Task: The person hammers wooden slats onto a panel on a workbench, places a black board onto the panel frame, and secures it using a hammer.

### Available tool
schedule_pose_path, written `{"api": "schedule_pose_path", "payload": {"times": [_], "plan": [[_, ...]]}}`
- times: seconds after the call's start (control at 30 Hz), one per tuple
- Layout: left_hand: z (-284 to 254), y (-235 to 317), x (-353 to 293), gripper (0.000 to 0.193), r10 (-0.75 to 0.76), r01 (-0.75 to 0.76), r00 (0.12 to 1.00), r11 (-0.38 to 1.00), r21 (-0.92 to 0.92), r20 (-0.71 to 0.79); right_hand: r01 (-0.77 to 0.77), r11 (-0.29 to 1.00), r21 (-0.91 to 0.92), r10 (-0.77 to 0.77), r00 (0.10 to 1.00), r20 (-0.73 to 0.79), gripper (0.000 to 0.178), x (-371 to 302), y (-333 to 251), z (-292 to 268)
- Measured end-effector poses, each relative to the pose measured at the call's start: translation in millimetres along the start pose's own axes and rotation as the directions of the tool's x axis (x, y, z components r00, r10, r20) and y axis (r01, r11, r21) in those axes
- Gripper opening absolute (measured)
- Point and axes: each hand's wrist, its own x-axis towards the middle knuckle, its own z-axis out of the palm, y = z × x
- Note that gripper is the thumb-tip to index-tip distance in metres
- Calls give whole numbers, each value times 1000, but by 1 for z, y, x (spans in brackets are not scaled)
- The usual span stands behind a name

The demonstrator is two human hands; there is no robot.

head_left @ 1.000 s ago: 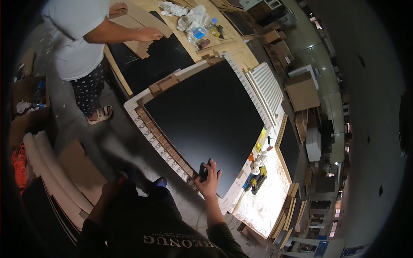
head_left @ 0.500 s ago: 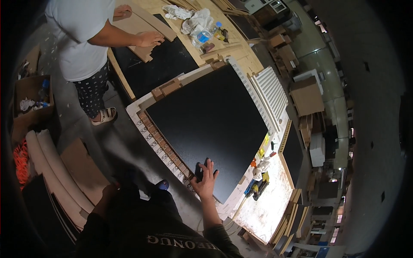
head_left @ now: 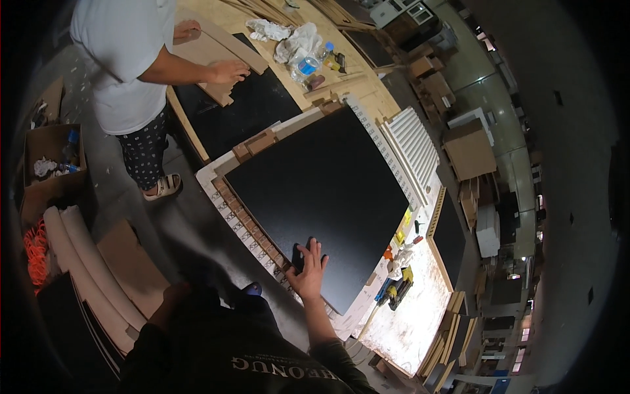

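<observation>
A large flat black panel (head_left: 321, 197) lies on a pale, box-like frame lined with strips of cardboard (head_left: 252, 230). On the panel's near left part rests my right hand (head_left: 307, 276), fingers spread, palm toward the surface, gripping nothing. Low at my left side, near a brown cardboard sheet (head_left: 133, 266), is my left hand (head_left: 173, 295). It is dark against my clothes and its fingers cannot be made out. Across from me a person in a white shirt (head_left: 121, 59) holds both hands on brown boards (head_left: 213, 49) over another black panel (head_left: 262, 98).
Right of the panel, a brightly lit table (head_left: 407, 328) carries a yellow-and-black power tool (head_left: 400, 289). White slatted pieces (head_left: 412, 144) lie farther back. Plastic wrap and a bottle (head_left: 307, 65) sit on the wooden table. At left are white rolls (head_left: 92, 262), orange coiled hose (head_left: 36, 253) and an open carton (head_left: 52, 187).
My right hand has slid slightly left over the black panel, its fingers still spread. The view has shifted a little. The other person's hands stay on the boards.
</observation>
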Motion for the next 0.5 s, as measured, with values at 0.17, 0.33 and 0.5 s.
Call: {"api": "schedule_pose_path", "payload": {"times": [0.17, 0.33, 0.5], "plan": [[0, 6, 1, 55, -35, 34, 999, 999, -22, -9, -5, 999, 42, 4, 1000, 14, 57, 14, -18, -1], [-25, 23, -18, 57, -86, 88, 995, 995, -53, 46, 15, 1000, -2, -15, 1000, -8, 60, 18, -9, 15], [-25, 23, -20, 59, -90, 92, 995, 994, -57, 47, -9, 999, -51, 11, 999, 43, 60, 23, -16, 11]]}}
